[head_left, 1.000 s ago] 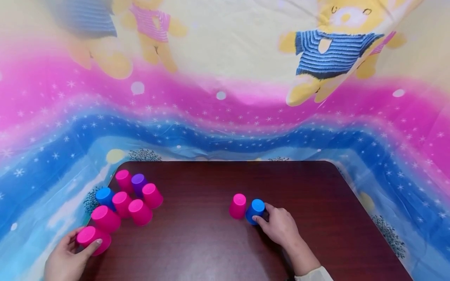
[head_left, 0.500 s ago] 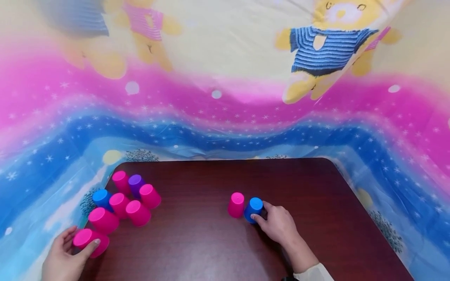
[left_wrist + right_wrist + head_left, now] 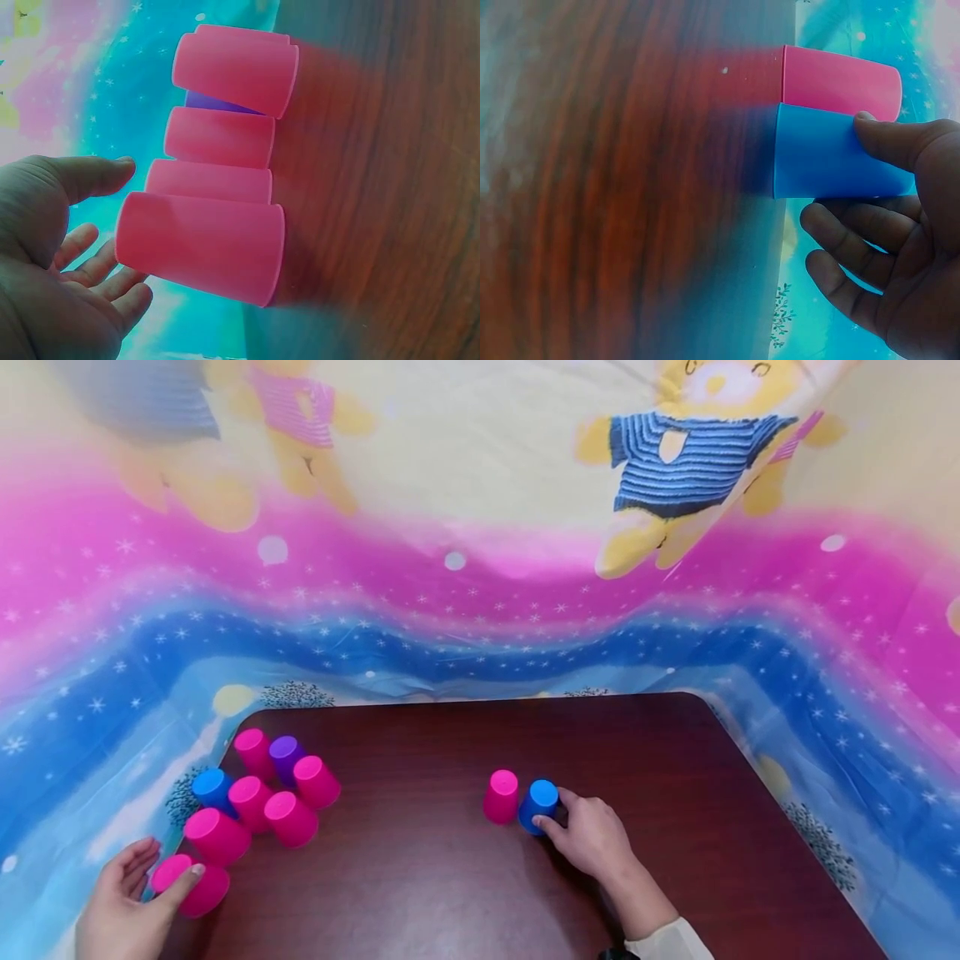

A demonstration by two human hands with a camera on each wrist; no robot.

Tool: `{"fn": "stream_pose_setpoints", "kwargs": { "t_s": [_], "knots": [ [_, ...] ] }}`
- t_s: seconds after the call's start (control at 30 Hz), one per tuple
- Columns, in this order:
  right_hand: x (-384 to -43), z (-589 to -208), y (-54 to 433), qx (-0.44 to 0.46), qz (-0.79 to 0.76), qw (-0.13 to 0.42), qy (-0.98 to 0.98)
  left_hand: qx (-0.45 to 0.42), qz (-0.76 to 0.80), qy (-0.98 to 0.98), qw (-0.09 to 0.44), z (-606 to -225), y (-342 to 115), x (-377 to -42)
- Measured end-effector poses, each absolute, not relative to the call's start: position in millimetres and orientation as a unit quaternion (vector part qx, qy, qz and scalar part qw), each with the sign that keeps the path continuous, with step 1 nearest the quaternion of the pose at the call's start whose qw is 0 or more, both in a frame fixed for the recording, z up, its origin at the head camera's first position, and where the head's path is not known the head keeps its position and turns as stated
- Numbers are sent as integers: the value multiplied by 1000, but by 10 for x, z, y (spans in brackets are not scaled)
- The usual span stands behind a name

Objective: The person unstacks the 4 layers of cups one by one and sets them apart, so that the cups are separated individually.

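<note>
My left hand (image 3: 123, 902) is spread beside the nearest pink cup (image 3: 206, 893), upside down at the table's left edge. In the left wrist view its thumb and fingers stand apart from that cup's wall. With thumb and fingers on opposite sides, my right hand (image 3: 600, 842) holds an upside-down blue cup (image 3: 537, 814) at the middle right. In the right wrist view its thumb (image 3: 889, 139) lies along the blue wall, while two fingers (image 3: 844, 277) extend free below. A second pink cup (image 3: 501, 800) stands upside down just left of the blue one.
Several more upside-down cups stand grouped at the table's left: pink ones (image 3: 291, 820), a blue cup (image 3: 213, 789) and a purple cup (image 3: 286, 760). The dark wooden table (image 3: 405, 877) has a rounded far edge. A patterned cloth (image 3: 450, 635) hangs around its back and sides.
My left hand has loosened from the nearest pink cup, its fingers and thumb opening away. My right hand keeps hold of the blue cup. The head view has shifted slightly.
</note>
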State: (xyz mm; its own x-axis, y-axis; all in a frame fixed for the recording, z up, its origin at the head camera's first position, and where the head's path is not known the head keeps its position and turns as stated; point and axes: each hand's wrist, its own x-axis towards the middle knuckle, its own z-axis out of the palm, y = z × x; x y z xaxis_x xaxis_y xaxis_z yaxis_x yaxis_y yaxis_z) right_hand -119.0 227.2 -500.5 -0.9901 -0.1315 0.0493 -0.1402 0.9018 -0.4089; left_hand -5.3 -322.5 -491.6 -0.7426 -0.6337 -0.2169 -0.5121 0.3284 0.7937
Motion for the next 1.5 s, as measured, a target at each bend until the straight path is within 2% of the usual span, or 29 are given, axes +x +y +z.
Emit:
{"fn": "stream_pose_setpoints", "kwargs": {
  "t_s": [0.43,0.53,0.7,1.13,1.5],
  "knots": [
    [-1195,-4997,2262,65,203,3,-977,333,-460,-816,106,-4638,-3016,-94],
    [-1194,-4996,2268,67,203,6,-977,311,-450,-831,98,-4527,-2897,-131],
    [-1184,-4986,2257,69,205,8,-976,256,-449,-851,94,-4433,-2734,-190],
    [-1176,-4967,2252,69,195,5,-978,78,-460,-872,147,-4465,-2323,-416],
    [-1181,-4978,2243,67,194,1,-979,-21,-511,-854,93,-4629,-1805,-797]
  ]
}}
